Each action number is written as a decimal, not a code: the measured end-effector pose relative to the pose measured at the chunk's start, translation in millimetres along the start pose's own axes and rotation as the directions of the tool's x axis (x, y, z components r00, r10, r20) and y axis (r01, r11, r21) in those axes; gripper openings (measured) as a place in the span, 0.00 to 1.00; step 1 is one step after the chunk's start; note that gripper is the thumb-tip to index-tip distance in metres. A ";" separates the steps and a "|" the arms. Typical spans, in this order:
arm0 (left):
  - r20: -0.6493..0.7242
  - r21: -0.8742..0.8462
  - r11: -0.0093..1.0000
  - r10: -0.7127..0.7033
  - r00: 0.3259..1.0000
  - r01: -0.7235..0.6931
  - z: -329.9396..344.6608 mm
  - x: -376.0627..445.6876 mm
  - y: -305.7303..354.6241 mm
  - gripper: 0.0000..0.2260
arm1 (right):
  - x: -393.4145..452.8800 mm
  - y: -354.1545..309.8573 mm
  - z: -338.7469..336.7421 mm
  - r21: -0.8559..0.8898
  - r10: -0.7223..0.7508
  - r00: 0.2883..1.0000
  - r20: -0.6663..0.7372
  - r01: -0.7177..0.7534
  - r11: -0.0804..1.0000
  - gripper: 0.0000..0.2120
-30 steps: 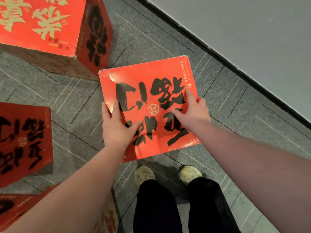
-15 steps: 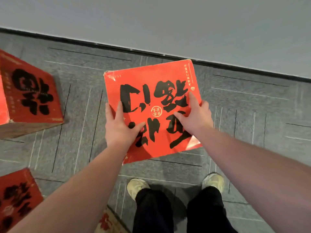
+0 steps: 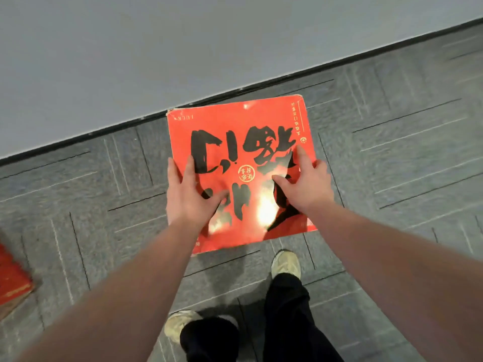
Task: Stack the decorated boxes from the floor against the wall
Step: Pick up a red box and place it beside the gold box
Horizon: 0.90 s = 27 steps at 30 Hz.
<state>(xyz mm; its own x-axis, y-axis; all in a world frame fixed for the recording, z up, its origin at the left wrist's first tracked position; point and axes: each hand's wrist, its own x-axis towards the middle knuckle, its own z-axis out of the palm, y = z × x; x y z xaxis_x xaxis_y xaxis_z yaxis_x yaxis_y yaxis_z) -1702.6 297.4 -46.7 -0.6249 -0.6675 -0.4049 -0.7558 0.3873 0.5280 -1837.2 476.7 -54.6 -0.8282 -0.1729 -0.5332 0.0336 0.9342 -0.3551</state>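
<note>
Red box held off the floor in both hands, top face up, far edge near the wall base. Left hand clamps its left edge, right hand the right edge, fingers spread over the top. Another box sits on the floor at far left.

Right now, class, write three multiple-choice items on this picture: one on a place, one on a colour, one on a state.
1. Where is the other red box?
A. far left edge
B. against the wall
C. on the carried box

2. What colour is the large lettering on the carried box?
A. white
B. black
C. blue

3. How is the carried box held?
A. left hand only
B. resting on the shoes
C. both hands, right hand too

Answers: 1 A, it is cut off at the left edge; 2 B, black strokes on red; 3 C, a hand grips each side.
</note>
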 end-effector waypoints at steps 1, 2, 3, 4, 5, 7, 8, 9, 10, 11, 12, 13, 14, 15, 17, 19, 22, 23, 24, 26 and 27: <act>0.014 0.013 0.999 0.035 0.999 -0.036 8.9 3.7 19.2 0.44 | 6.3 12.9 -13.6 0.017 0.030 1.000 -0.006 -0.030 0.999 0.41; 0.035 0.022 0.997 0.068 0.997 -0.069 18.4 7.8 39.1 0.44 | 12.4 26.8 -27.5 0.036 0.062 0.998 -0.013 -0.062 0.997 0.41; 0.055 0.026 0.995 0.094 0.994 -0.095 28.2 11.6 58.5 0.44 | 17.5 40.5 -41.4 0.058 0.091 0.996 -0.021 -0.090 0.994 0.40; 0.074 0.031 0.993 0.115 0.991 -0.118 37.7 14.9 78.0 0.44 | 22.6 54.7 -54.4 0.082 0.116 0.993 -0.030 -0.113 0.990 0.40; 0.091 0.039 0.989 0.136 0.986 -0.140 48.1 18.1 98.3 0.44 | 28.3 68.8 -68.1 0.107 0.138 0.990 -0.040 -0.133 0.985 0.40; 0.127 0.061 0.979 0.184 0.975 -0.193 70.3 24.5 139.7 0.44 | 41.3 96.8 -95.7 0.156 0.188 0.980 -0.059 -0.176 0.972 0.40; 0.147 0.068 0.973 0.209 0.967 -0.221 82.2 27.6 160.5 0.44 | 47.6 111.0 -109.7 0.176 0.216 0.974 -0.068 -0.201 0.964 0.40; 0.166 0.072 0.966 0.233 0.958 -0.248 94.0 30.3 180.9 0.44 | 53.5 125.2 -122.7 0.193 0.243 0.967 -0.080 -0.224 0.955 0.39; 0.185 0.073 0.959 0.257 0.949 -0.274 106.3 32.7 200.4 0.44 | 58.4 139.6 -135.1 0.207 0.269 0.959 -0.095 -0.245 0.947 0.39; 0.206 0.074 0.952 0.276 0.939 -0.297 118.4 34.4 219.8 0.44 | 62.2 153.6 -147.2 0.225 0.293 0.950 -0.112 -0.263 0.938 0.39; 0.228 0.076 0.945 0.293 0.928 -0.318 130.1 35.4 238.3 0.44 | 65.2 167.2 -158.3 0.247 0.319 0.939 -0.127 -0.281 0.927 0.39; 0.249 0.081 0.937 0.312 0.917 -0.340 141.2 35.9 255.1 0.44 | 67.6 180.2 -168.4 0.268 0.346 0.927 -0.140 -0.301 0.915 0.39; 0.268 0.084 0.926 0.335 0.903 -0.369 152.0 36.2 271.2 0.44 | 70.0 192.9 -177.4 0.286 0.377 0.914 -0.151 -0.324 0.902 0.39; 0.288 0.084 0.912 0.364 0.886 -0.402 162.4 35.8 286.8 0.44 | 71.5 204.8 -186.2 0.301 0.407 0.899 -0.159 -0.349 0.888 0.39; 0.332 0.084 0.878 0.422 0.844 -0.472 181.0 36.4 319.5 0.44 | 76.1 226.1 -202.7 0.333 0.464 0.869 -0.173 -0.392 0.858 0.40; 0.384 0.099 0.850 0.448 0.808 -0.518 197.6 39.0 351.5 0.43 | 82.0 243.4 -220.7 0.376 0.517 0.837 -0.180 -0.427 0.822 0.39; 0.436 0.081 0.793 0.516 0.737 -0.604 223.4 45.6 395.8 0.42 | 91.2 265.3 -251.2 0.439 0.595 0.784 -0.178 -0.478 0.761 0.38; 0.457 0.057 0.772 0.544 0.704 -0.633 233.0 48.1 412.3 0.42 | 94.4 273.3 -261.7 0.453 0.621 0.763 -0.181 -0.496 0.741 0.37; 0.477 0.031 0.750 0.569 0.669 -0.660 242.8 51.0 430.4 0.42 | 98.4 281.5 -272.5 0.466 0.644 0.741 -0.188 -0.510 0.723 0.37; 0.504 -0.007 0.707 0.613 0.609 -0.707 260.5 57.9 466.5 0.41 | 109.4 297.1 -293.8 0.494 0.679 0.706 -0.202 -0.525 0.693 0.36; 0.522 -0.010 0.688 0.623 0.583 -0.726 268.7 59.5 484.1 0.41 | 114.3 305.1 -303.7 0.510 0.698 0.686 -0.203 -0.535 0.674 0.36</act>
<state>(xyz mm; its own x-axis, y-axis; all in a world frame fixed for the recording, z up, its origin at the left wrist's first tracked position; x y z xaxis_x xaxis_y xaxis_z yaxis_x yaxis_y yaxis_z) -2158.2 616.0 -15.7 -0.9372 0.1835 -0.2966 -0.0646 0.7443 0.6647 -2091.5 836.8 9.4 -0.6584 0.5972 -0.4581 0.7509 0.5630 -0.3452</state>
